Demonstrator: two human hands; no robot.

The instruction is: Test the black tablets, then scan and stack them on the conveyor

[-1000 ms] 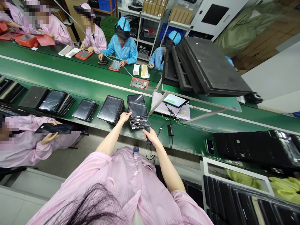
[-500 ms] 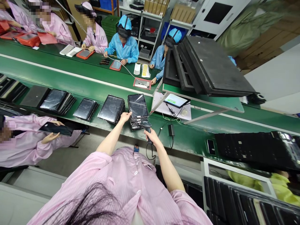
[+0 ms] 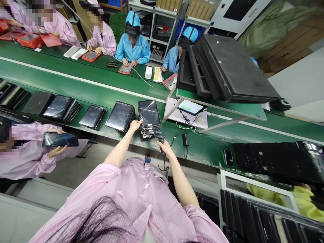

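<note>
A stack of black tablets (image 3: 149,113) in clear film stands on the green bench before me, small white labels showing along its near edges. My left hand (image 3: 135,125) is closed at the left edge of this stack, thumb and fingers pinching a tablet there. In my right hand (image 3: 165,147) is a black handheld barcode scanner (image 3: 160,136), its head close to the labelled near side of the stack. The scanner's cord loops down below the bench edge. Just left of my left hand sits another tablet stack (image 3: 120,116).
Smaller tablet stacks (image 3: 92,116) line the bench leftward. A lit screen (image 3: 189,107) stands under a raised shelf holding black foam trays (image 3: 243,74). A power adapter (image 3: 185,139) and a phone (image 3: 228,157) lie rightward. A co-worker at left holds a tablet (image 3: 60,139); others sit opposite.
The scanner and my right hand have shifted very slightly right; my left hand stays at the stack. The left co-worker's tablet has turned. Opposite, a red-edged piece has moved right and tilted.
</note>
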